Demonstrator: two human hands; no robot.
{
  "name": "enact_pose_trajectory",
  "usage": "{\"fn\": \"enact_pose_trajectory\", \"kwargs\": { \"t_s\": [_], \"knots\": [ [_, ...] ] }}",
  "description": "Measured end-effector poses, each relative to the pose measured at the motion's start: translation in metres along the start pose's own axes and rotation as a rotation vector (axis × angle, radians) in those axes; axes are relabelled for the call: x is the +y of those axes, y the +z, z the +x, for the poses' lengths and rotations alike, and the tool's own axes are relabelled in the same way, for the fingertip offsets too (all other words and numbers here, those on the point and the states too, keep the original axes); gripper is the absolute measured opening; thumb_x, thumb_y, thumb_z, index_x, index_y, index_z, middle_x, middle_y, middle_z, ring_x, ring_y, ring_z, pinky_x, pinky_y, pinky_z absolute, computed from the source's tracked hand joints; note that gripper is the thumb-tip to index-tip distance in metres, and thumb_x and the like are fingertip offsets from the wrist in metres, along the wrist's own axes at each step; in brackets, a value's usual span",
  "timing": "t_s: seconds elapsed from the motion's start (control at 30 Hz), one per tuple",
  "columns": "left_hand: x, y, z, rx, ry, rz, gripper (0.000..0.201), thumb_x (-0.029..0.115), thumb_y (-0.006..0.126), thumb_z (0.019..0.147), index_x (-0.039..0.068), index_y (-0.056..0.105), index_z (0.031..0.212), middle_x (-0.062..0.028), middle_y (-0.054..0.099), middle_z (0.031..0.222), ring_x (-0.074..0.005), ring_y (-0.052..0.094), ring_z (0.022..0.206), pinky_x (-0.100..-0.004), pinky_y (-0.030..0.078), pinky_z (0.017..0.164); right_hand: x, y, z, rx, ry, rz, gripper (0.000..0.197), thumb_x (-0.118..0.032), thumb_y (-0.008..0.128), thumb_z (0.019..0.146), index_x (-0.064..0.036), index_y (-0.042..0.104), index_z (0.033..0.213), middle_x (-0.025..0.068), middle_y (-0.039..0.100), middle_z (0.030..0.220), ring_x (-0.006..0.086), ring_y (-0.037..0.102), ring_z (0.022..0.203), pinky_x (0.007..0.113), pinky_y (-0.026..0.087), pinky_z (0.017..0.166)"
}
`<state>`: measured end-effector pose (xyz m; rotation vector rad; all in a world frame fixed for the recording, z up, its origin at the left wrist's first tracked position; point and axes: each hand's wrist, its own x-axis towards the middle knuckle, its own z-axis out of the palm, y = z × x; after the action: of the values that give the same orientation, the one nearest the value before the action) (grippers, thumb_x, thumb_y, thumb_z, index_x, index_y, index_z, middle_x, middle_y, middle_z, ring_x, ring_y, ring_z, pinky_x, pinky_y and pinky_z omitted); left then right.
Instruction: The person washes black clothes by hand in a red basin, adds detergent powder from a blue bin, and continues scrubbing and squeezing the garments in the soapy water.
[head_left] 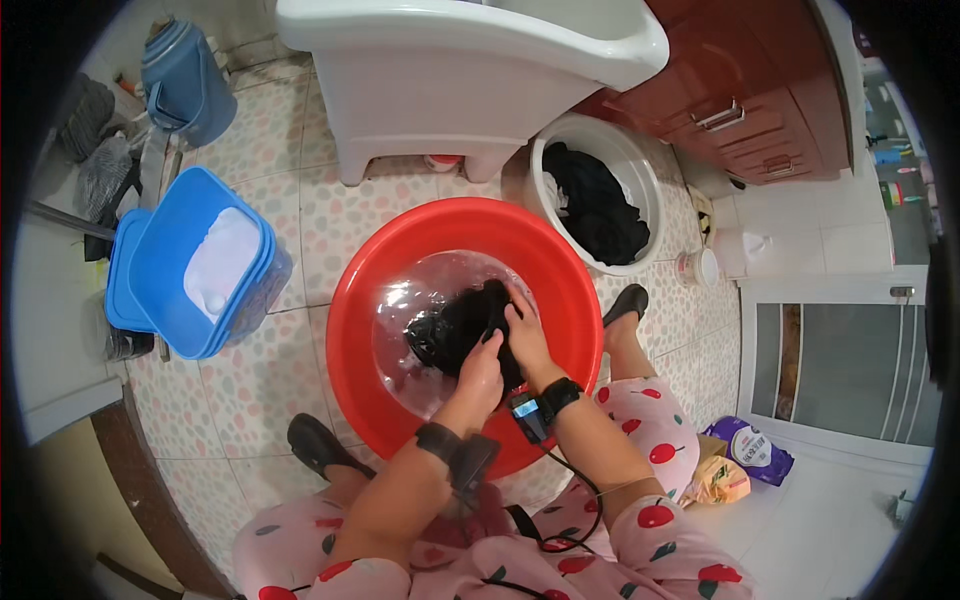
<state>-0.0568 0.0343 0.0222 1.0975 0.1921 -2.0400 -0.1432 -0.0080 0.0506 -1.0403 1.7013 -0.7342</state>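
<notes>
A large red plastic basin (370, 270) stands on the floor between my feet, with water (398, 318) in its bottom. In it lies a wet black cloth (455, 325), bunched up and partly raised out of the water. My left hand (482, 372) is closed on the cloth's near side. Just to its right, my right hand (524, 330) grips the same cloth, fingers bent over its upper right edge. The two hands are close together. Some of the fingertips are hidden by the cloth, and its exact kind of garment cannot be made out.
A white tub (652, 215) with dark clothes (595, 205) stands behind the basin, to the right. Blue plastic bins (260, 240) and a blue bucket (190, 85) are at left. A white sink unit (430, 95) is ahead. A purple bag (755, 450) lies at right.
</notes>
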Motion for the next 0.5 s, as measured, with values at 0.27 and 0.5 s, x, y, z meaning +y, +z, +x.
{"fn": "enact_pose_trajectory", "kwargs": {
  "t_s": [0.27,0.5],
  "knots": [
    [-0.002,-0.007,0.011,-0.011,0.071,-0.036,0.036,0.03,0.048,0.094,0.002,0.055,0.115,-0.009,0.058,0.112,-0.0209,0.053,0.104,-0.0348,0.04,0.094,0.031,0.016,-0.024,-0.003,-0.253,-0.147,0.044,-0.012,0.039,0.094,0.0012,0.035,0.136,0.0192,0.039,0.139,0.0276,0.036,0.13,0.032,0.025,0.108],
    [0.031,-0.009,0.009,0.047,-0.082,-0.075,0.039,0.027,0.04,0.096,0.005,0.045,0.128,-0.0089,0.052,0.121,-0.0187,0.049,0.109,-0.0319,0.04,0.092,0.014,0.026,-0.066,-0.09,-0.288,-0.074,0.035,-0.004,0.042,0.091,0.0002,0.047,0.126,0.0178,0.046,0.13,0.0292,0.04,0.124,0.034,0.028,0.105]
  ]
}}
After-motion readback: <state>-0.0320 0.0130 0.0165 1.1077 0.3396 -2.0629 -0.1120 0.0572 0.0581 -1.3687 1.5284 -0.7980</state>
